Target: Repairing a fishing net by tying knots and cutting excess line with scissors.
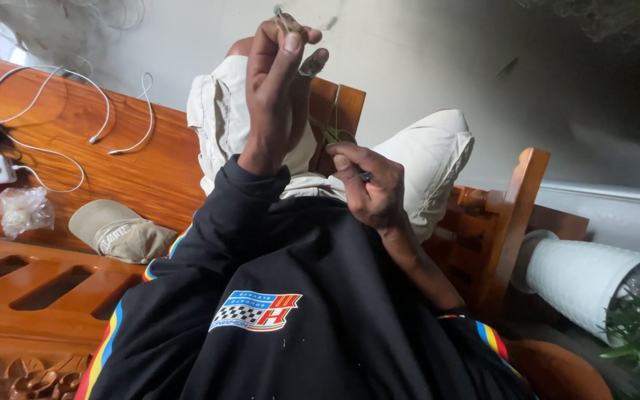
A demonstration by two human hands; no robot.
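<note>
The left hand [279,89] pinches a thin thread [281,16] high up; the right hand [368,185] grips a small dark tool [365,176]. The taut thread could slip or snap if pulled harder.

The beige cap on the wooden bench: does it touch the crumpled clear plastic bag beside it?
Apart. In the head view, bare wood of the bench shows plainly between the beige cap and the crumpled plastic bag.
</note>
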